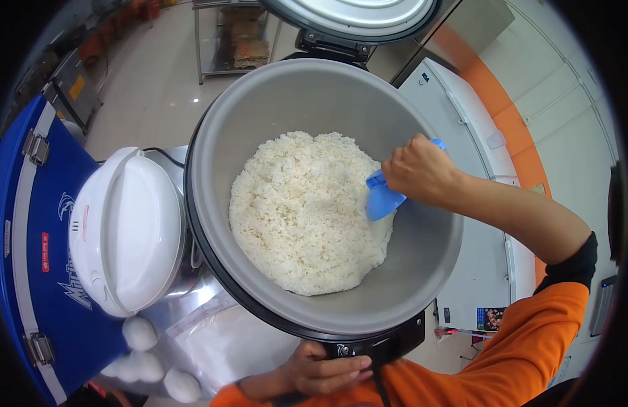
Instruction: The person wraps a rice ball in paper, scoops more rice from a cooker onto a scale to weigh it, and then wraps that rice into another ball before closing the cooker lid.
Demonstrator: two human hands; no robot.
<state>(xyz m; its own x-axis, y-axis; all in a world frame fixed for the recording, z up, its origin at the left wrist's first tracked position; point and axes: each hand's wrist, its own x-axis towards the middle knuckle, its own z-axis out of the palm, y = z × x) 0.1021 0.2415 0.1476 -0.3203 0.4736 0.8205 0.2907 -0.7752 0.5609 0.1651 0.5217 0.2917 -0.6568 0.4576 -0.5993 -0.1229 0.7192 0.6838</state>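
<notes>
White cooked rice (pixel 307 210) is heaped in the bottom of a large grey cooker pot (pixel 327 321). My right hand (pixel 419 171) is closed around a blue scoop (pixel 384 198), whose blade touches the rice at its right edge; part of the blade is hidden in the rice. At the cooker's front rim, my left hand (pixel 324 370) rests with its fingers bent against the black front panel (pixel 388 349); whether they grip its edge is hard to see. The cooker lid (pixel 354 17) stands open at the back.
To the left are a white lidded container (pixel 141 230), a blue cooler box (pixel 42 237) and several white rounded objects (pixel 181 385). Clear plastic sheeting (pixel 232 342) lies on the metal table. A white chest freezer (pixel 480 251) stands at the right, a metal rack (pixel 225 41) at the back.
</notes>
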